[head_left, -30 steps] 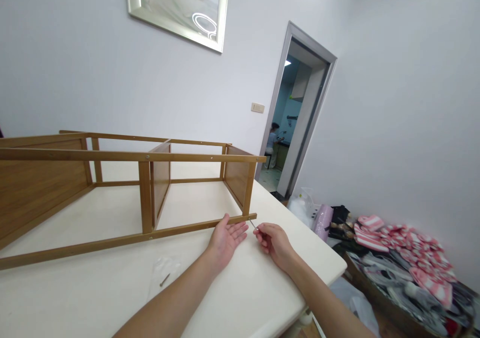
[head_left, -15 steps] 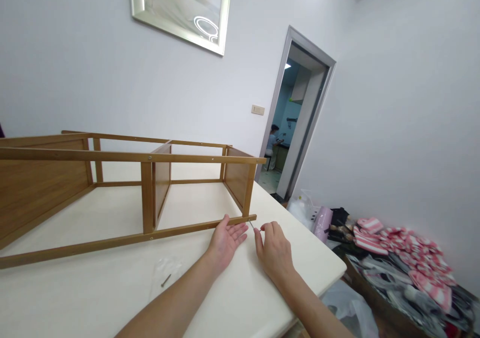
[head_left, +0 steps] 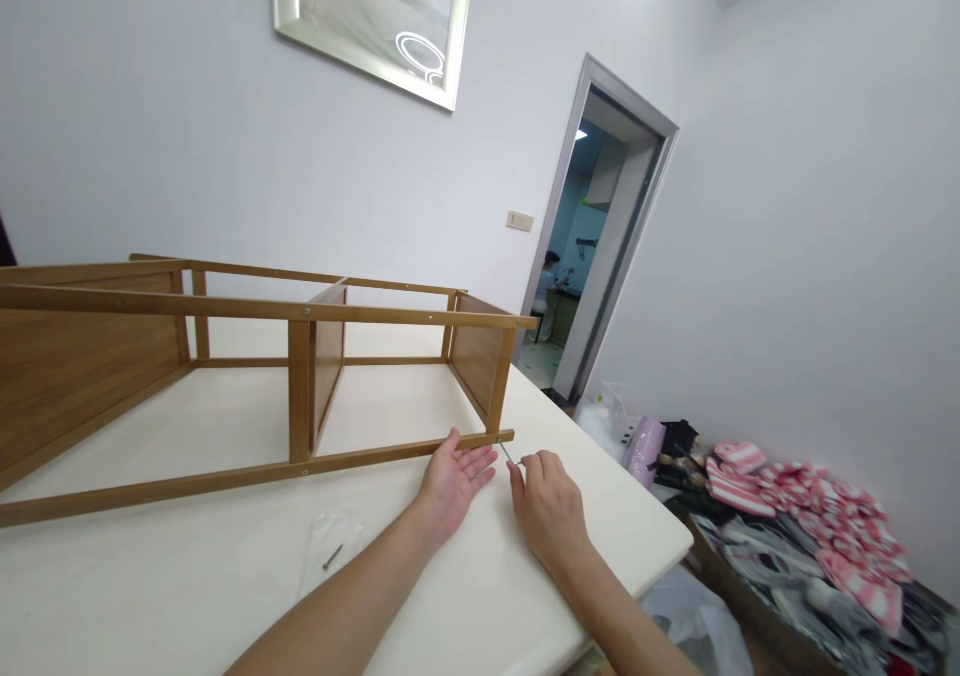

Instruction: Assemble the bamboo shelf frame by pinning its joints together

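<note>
A wooden shelf frame (head_left: 300, 376) lies on its side on a white table (head_left: 465, 596). My left hand (head_left: 456, 478) rests open, palm up, fingers against the frame's lower front rail near its right end. My right hand (head_left: 546, 501) is beside it, fingers pinched on a thin metal hex key (head_left: 507, 452) whose tip meets the rail's right end.
A loose screw (head_left: 331, 557) lies on a clear plastic bag on the table at lower left. The table's right edge is close to my right hand. Piled clothes (head_left: 795, 516) cover the floor at right. An open doorway (head_left: 592, 256) shows another person far off.
My right hand turned over at the wrist while holding the hex key at the rail end. The left hand stayed put. The view shifted slightly.
</note>
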A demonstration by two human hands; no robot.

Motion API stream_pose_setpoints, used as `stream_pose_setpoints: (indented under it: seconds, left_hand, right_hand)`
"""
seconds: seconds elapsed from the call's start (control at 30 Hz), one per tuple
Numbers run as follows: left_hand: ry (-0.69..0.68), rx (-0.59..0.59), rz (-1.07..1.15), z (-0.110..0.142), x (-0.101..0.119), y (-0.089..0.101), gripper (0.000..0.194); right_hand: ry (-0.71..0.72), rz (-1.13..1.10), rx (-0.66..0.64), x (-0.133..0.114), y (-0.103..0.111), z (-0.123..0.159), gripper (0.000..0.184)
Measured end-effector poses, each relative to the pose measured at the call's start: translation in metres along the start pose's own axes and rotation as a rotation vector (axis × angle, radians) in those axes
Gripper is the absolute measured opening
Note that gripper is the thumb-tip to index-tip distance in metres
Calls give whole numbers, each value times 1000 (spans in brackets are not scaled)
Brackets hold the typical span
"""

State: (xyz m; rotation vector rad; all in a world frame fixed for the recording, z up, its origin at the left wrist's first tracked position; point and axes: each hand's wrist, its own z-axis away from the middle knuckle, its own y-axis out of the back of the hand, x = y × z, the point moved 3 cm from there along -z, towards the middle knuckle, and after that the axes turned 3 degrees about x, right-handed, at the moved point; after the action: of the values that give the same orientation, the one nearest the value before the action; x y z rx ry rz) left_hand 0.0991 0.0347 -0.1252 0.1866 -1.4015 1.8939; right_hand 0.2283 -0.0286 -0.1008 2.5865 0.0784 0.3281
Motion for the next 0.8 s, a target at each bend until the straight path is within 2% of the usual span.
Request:
stream_pose_setpoints:
  seconds: [0.17, 0.4, 0.5, 0.63, 0.8]
  left_hand:
    - [2, -8, 5, 0, 0, 1, 30]
    - [-5, -14, 2, -1, -1, 1, 34]
    - [-2, -14, 2, -2, -1, 2, 35]
    - [0, -12, 7, -3, -1, 2, 35]
    - [2, -10, 8, -2, -1, 2, 33]
  right_hand:
    - [-80, -83, -48, 3, -8, 6, 30]
    - [-346, -508, -268, 13, -21, 5, 38]
    - [-430, -623, -353, 16, -24, 3, 39]
    - [-412, -617, -361, 15, -23, 4, 35]
    - [-307, -522, -281, 11, -17, 6, 19]
